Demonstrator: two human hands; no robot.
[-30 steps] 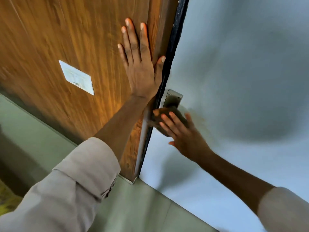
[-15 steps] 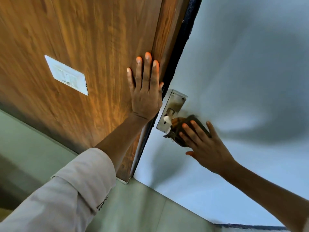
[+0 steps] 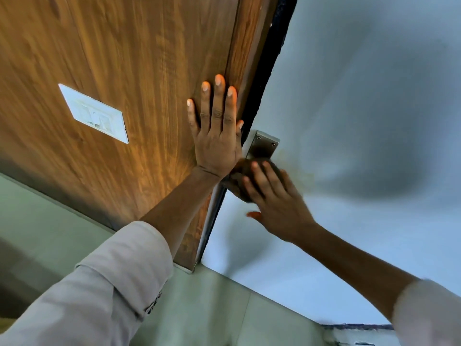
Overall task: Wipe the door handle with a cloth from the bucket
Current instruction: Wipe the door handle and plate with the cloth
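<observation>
Right hand (image 3: 277,208) grips the dark cloth (image 3: 239,181) on the handle plate (image 3: 263,146); left hand (image 3: 217,143) flat, open.

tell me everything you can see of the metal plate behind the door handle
The metal plate is a rectangular backplate with a dull brushed-steel look, fixed flat on the pale blue-grey door beside the door's dark edge. Two small screws show near its upper corners. Only its upper part is visible: the lower part, and the handle itself, are hidden under the dark brown cloth that the right hand presses against it. The left hand, flat on the wooden panel, overlaps its left edge in view.
</observation>
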